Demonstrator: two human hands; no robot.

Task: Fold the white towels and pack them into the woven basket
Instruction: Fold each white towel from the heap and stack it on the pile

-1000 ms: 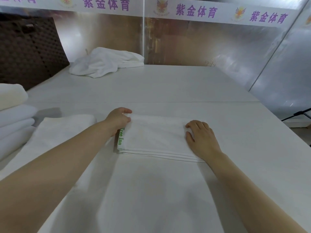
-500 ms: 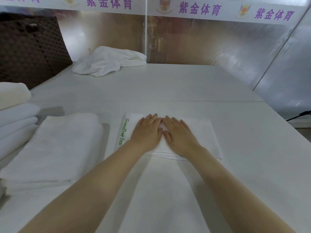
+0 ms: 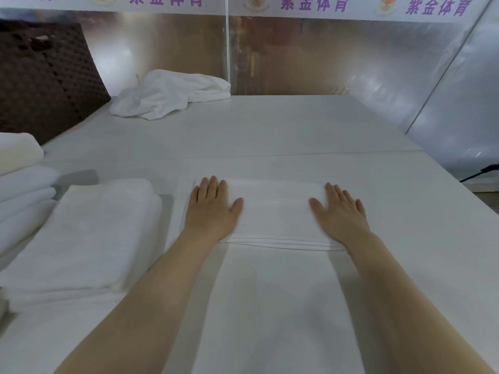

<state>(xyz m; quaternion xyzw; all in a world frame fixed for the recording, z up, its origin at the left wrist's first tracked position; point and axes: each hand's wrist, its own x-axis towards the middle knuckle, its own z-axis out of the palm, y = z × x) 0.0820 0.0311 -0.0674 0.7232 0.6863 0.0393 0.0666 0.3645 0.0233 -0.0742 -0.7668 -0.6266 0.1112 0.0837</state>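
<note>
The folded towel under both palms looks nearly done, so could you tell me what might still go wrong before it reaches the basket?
1. The left hand and right hand lie flat on the folded towel, gripping nothing, so its stacked layers may slide apart when lifted.
2. The woven basket stands far off to the left, behind the folded stack, so a carried towel might brush that stack.
3. The crumpled towel is still unfolded.
</note>
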